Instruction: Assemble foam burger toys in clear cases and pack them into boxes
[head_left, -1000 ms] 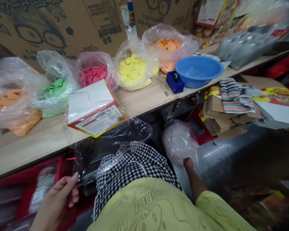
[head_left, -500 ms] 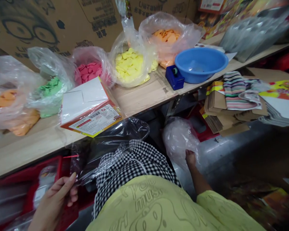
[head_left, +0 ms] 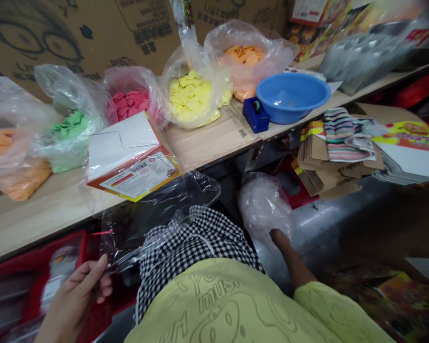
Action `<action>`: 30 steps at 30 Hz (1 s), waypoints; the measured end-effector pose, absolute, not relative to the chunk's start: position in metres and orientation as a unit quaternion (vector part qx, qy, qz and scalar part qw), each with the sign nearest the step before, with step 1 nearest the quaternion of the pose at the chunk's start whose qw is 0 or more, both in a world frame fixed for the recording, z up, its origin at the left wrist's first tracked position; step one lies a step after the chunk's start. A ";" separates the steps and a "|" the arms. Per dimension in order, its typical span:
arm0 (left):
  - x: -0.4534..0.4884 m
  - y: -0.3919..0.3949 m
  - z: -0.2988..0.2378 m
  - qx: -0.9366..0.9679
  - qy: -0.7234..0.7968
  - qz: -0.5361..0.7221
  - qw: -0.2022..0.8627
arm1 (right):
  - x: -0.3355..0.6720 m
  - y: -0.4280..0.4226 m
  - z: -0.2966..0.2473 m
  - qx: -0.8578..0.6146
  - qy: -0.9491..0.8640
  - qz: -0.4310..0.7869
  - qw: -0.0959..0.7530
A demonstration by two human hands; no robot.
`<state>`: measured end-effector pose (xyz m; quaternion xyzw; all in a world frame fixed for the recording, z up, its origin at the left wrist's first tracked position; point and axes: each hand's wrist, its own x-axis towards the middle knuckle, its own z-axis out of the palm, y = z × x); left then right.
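Observation:
My left hand pinches the edge of a clear plastic bag, which spreads across my lap toward the shelf edge. My right hand grips the underside of a bunched, pink-tinted plastic bag. Its fingers are mostly hidden behind the film. Above both hands, a wooden shelf holds plastic bags of yellow pieces, pink pieces and green pieces. A flat white-and-orange printed box lies at the shelf's front edge.
A blue plastic basin and a blue tape dispenser stand on the shelf beside a bag of orange pieces. Flattened cardboard and striped printed sheets lie lower right. A red crate sits lower left. Large cardboard boxes stand behind.
The whole view has drifted slightly left and up. My right hand has shifted a little lower on the bunched bag, and my left hand has moved slightly left, still pinching the clear bag.

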<state>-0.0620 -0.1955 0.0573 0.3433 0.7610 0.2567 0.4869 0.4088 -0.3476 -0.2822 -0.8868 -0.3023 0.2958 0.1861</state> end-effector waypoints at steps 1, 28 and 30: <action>-0.062 -0.195 0.059 0.341 0.764 0.258 0.484 | 0.404 -0.346 -0.282 -0.883 -0.307 0.298 0.195; -0.070 -0.205 0.057 0.443 0.655 0.393 0.470 | 0.330 -0.182 -0.087 -0.574 -0.678 0.077 0.453; -0.072 -0.207 0.058 0.447 0.649 0.395 0.471 | 0.312 -0.167 -0.072 -0.529 -0.733 0.025 0.426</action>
